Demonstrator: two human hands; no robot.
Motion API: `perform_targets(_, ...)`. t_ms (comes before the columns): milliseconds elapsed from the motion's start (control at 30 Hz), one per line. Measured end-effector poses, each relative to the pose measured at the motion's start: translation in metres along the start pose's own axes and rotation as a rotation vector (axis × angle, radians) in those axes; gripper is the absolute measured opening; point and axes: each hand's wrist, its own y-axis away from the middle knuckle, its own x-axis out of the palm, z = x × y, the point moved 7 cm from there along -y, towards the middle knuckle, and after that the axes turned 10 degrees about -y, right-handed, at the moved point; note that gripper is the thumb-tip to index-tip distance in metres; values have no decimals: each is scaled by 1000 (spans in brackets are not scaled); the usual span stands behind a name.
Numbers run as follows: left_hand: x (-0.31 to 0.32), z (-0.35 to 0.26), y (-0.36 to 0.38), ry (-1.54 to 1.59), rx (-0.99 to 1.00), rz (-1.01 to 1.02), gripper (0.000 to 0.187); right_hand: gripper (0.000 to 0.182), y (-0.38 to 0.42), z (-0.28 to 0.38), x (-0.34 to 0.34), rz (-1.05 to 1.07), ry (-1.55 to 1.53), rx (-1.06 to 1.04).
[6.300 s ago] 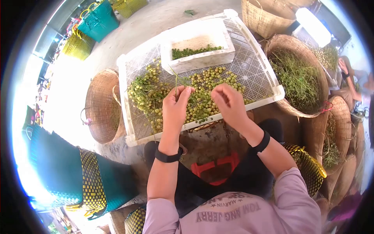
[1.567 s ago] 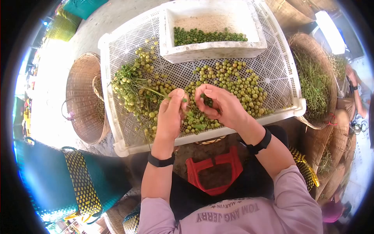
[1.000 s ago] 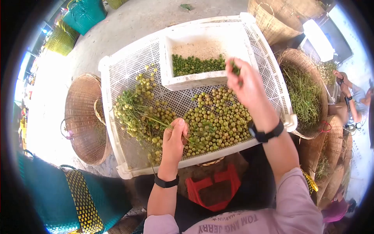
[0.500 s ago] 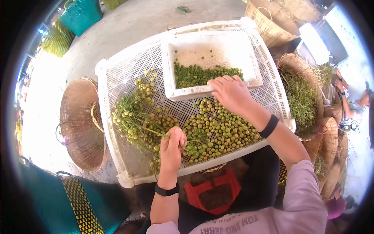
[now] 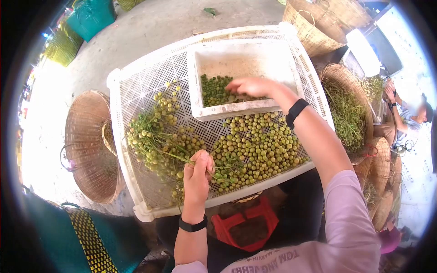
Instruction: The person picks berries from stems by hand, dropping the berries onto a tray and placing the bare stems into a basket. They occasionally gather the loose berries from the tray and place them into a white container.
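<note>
My left hand [image 5: 197, 175] is closed around the thin green stems of a bunch of round yellow-green fruits [image 5: 154, 141], which spreads to the left over the crate. Leafy stem ends stick out to the right of my fingers. My right hand [image 5: 250, 86] is inside a white box [image 5: 241, 109], low over many small dark green berries [image 5: 214, 88]. Its fingers point left and look loosely stretched out, with the tips partly hidden among the berries. Loose yellow-green fruits [image 5: 264, 145] lie in the white perforated crate [image 5: 150, 86] below the box.
Wicker baskets stand left [image 5: 88, 145] and right of the crate, the right basket [image 5: 343, 109] full of green stems. A red stool [image 5: 246, 223] is beneath the crate's near edge. A teal bag [image 5: 50, 232] lies at lower left. Another person [image 5: 412, 118] sits at far right.
My right hand has moved from the box's near rim into the box, down to the dark green berries. My left hand keeps its grip on the stems, almost unmoved. The view has shifted slightly.
</note>
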Motion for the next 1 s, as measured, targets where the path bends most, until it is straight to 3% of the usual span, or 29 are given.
perform_targets(133,0,-1,1,30,-52,-6,29,26,30,-26,-79,-567,-115,100)
perform_targets(167,0,-1,1,31,-57,-24,30,19,48,-28,-92,-720,-18,120)
perform_targets(267,-2,1,1,-30,-34,-12,32,15,51,-24,-89,-656,243,54)
perform_targets(400,3,-10,2,-231,85,19,32,13,52,-11,-78,-633,517,162)
perform_targets(600,9,-32,8,-321,381,-82,30,15,46,-9,-66,-526,431,141)
perform_targets(667,3,-29,10,-291,386,-47,32,15,38,-6,-59,-505,378,92)
perform_targets(733,0,-24,11,-261,393,-9,34,17,19,0,-30,-202,194,-117)
perform_targets(767,-2,-20,10,-180,363,2,35,20,15,-4,-22,-115,235,-92)
perform_targets(900,-4,-18,9,-9,340,23,35,21,29,-13,-25,-151,411,122)
perform_targets(1000,-5,-19,7,64,345,30,32,26,64,3,-15,-232,260,159)
